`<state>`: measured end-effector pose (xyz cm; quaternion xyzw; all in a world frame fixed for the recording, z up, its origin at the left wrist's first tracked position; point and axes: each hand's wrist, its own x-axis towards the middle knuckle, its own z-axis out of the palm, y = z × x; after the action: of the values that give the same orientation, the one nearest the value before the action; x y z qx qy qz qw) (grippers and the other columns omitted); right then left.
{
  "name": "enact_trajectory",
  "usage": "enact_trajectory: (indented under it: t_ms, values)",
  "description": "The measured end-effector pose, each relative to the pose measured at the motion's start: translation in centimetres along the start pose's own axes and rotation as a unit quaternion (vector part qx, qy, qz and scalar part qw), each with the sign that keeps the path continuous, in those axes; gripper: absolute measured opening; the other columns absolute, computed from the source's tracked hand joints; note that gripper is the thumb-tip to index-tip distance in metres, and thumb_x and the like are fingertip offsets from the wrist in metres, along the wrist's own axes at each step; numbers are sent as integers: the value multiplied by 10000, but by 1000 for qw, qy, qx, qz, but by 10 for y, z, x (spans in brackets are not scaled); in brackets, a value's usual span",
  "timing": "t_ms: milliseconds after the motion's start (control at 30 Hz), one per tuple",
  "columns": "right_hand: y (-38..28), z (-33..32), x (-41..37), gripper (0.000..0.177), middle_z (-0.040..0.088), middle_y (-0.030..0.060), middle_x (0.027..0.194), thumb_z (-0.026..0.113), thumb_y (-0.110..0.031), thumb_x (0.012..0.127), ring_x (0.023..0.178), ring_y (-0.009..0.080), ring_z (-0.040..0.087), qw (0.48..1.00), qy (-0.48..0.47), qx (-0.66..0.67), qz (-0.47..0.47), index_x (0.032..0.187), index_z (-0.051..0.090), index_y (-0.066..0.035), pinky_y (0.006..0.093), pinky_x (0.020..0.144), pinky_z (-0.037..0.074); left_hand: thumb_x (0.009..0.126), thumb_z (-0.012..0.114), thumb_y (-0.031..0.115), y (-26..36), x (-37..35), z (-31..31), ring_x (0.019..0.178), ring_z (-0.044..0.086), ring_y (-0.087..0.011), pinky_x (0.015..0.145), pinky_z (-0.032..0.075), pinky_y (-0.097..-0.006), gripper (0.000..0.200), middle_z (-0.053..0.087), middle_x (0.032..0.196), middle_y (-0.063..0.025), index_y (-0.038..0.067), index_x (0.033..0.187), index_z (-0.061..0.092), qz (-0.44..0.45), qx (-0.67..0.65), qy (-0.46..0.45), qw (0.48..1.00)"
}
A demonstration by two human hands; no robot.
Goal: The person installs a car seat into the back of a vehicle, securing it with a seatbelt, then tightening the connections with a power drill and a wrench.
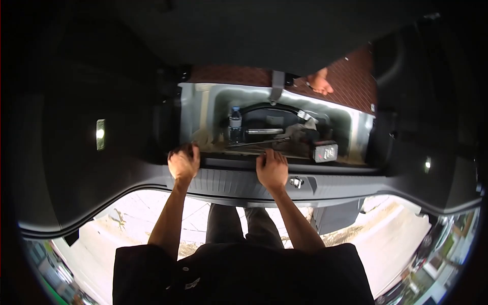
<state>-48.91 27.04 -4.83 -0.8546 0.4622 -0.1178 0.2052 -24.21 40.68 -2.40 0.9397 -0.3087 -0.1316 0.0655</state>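
My left hand (pixel 184 161) and my right hand (pixel 273 169) rest on the car trunk sill (pixel 223 179), fingers curled over its inner edge and partly hidden there. Beyond them is an open floor well (pixel 201 109). A clear water bottle with a blue cap (pixel 235 122) stands at its left. Right of it lies a silvery cylinder (pixel 265 131), and a thin dark rod (pixel 259 143) lies in front. A grey box with printing (pixel 325 152) leans at the well's front right, to the right of my right hand.
A grey strap (pixel 277 86) hangs at the well's back edge. Behind is brown quilted matting (pixel 351 76), where another person's bare hand or foot (pixel 321 82) shows. A metal latch (pixel 297 182) sits on the sill. Lit lamps mark the left side wall (pixel 100 134) and right side wall (pixel 427 164).
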Motion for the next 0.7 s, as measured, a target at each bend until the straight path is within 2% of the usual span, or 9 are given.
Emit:
enact_trajectory:
  t_ms: [133,167,300,467,700]
  values:
    - [1,0,-1,137,671,146,869,631,-176,890,859,345,665,1000,7,24,4,935,587,-54,471,799,504,1005,519,416,0,-1,6,875,724,-367,969,512,-426,446,756,920,-179,49,913,755,6,46,25,999]
    - [1,-1,0,134,671,146,869,631,-176,889,859,343,665,999,11,29,6,930,584,-56,471,800,504,1007,510,423,-1,-1,6,898,723,-368,987,504,-428,459,753,946,-187,38,931,747,9,40,7,999]
    - [0,-3,1,138,667,148,862,632,-183,889,851,344,665,999,20,33,10,901,583,-55,477,795,504,1006,518,415,3,-1,4,917,721,-345,983,504,-419,425,754,955,-156,54,947,735,3,65,-6,998]
    - [1,-5,4,190,687,168,894,639,-214,898,880,357,680,998,-11,39,40,952,596,-36,472,821,521,1003,533,402,1,0,8,947,713,-326,975,507,-414,380,750,1001,-131,78,971,729,3,97,-24,995]
    - [5,-5,5,188,673,127,868,652,-230,887,896,320,668,995,6,59,75,903,603,-50,443,839,504,940,580,362,-10,0,21,928,692,-375,917,511,-464,306,739,984,-141,96,971,729,28,68,4,997]
